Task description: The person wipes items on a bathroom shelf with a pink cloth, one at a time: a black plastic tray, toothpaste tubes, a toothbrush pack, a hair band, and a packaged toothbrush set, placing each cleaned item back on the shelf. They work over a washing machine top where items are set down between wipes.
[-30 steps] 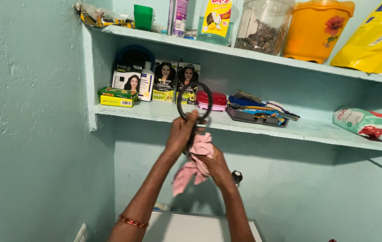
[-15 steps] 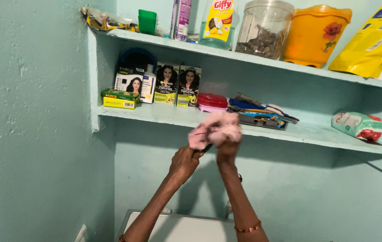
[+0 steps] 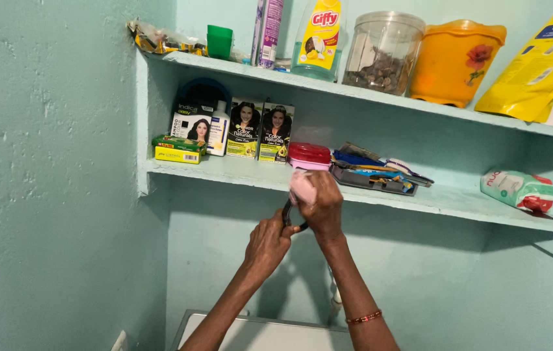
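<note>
Both hands are raised just below the lower shelf (image 3: 237,170) on a turquoise wall. The right hand (image 3: 320,207) is closed around a pink cloth (image 3: 301,185), pressing it against a dark round-framed object (image 3: 288,216) that the left hand (image 3: 268,242) grips from beneath, steadying it.

Soft pink cloth (image 3: 301,186) bunched in right hand (image 3: 320,207), matt. Dark, smooth, slightly glossy object (image 3: 287,216) just below cloth, against left hand (image 3: 268,242). Above cloth: painted matt shelf (image 3: 237,172), rough at edges; glossy red plastic lid (image 3: 309,153); shiny printed cardboard boxes (image 3: 260,131).
</note>
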A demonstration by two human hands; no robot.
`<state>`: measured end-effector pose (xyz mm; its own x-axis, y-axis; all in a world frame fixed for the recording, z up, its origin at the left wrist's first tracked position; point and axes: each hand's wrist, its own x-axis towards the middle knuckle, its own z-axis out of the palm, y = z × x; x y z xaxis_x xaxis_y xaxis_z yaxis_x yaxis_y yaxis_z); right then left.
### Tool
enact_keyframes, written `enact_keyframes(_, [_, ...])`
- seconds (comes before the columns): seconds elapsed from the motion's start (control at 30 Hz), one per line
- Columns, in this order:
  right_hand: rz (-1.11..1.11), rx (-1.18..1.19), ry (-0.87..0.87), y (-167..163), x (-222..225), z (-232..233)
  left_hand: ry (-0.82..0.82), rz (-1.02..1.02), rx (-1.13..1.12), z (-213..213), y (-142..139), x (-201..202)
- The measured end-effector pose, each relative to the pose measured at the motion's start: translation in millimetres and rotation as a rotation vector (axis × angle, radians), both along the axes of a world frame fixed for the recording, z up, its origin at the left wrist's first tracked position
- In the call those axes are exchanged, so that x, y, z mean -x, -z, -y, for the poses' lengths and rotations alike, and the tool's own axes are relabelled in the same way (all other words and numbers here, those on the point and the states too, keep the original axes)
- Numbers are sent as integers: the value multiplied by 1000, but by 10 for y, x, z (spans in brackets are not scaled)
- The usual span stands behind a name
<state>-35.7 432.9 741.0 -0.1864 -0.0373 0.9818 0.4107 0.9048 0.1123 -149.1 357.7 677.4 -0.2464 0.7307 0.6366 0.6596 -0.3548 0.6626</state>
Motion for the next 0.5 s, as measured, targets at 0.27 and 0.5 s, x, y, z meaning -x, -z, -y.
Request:
enact_keyframes(0.27, [195, -302, 93, -239, 38, 19, -69, -40, -171, -135, -57, 23])
enact_keyframes(0.5, [-100, 123, 21, -256, 12, -167, 75, 145, -148, -116, -67, -43])
